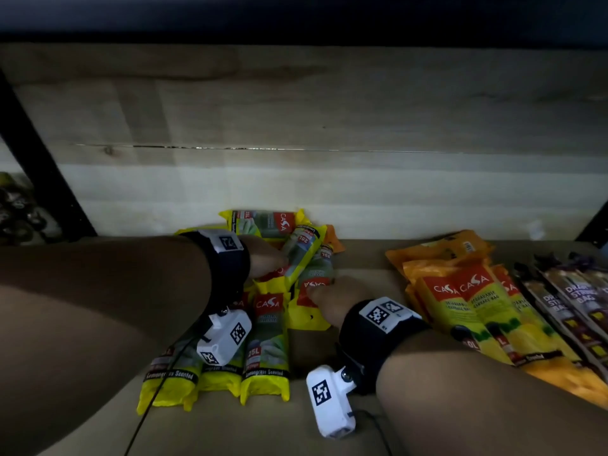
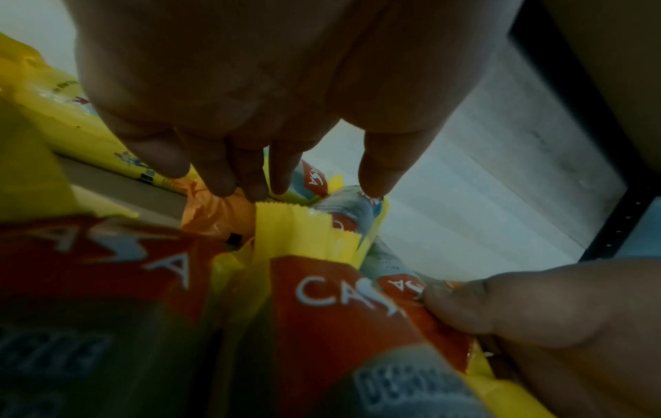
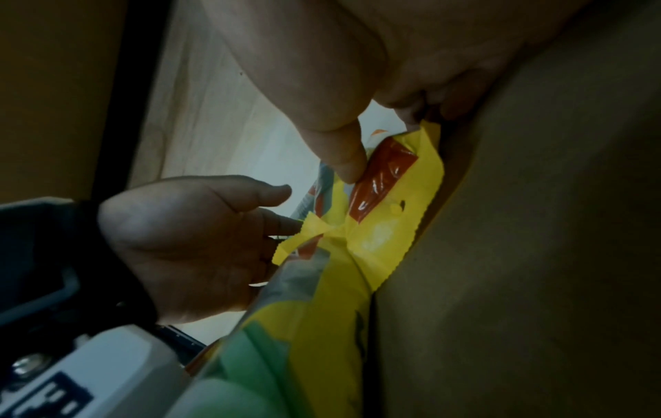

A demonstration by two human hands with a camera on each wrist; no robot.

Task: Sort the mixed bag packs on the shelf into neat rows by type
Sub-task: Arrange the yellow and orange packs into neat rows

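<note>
Several yellow CASA 25L packs lie jumbled at the back middle of the shelf, with one orange pack among them. Three more yellow packs lie side by side in front. My left hand reaches into the jumble, its straight fingers touching a tilted yellow pack. My right hand pinches another yellow pack: the thumb lies on its red label and the fingers curl behind it.
A group of orange CASA packs lies on the right, with dark drawstring bag packs beyond them. A pale wooden back wall closes the shelf. A black upright stands at the left. Bare shelf separates the yellow and orange groups.
</note>
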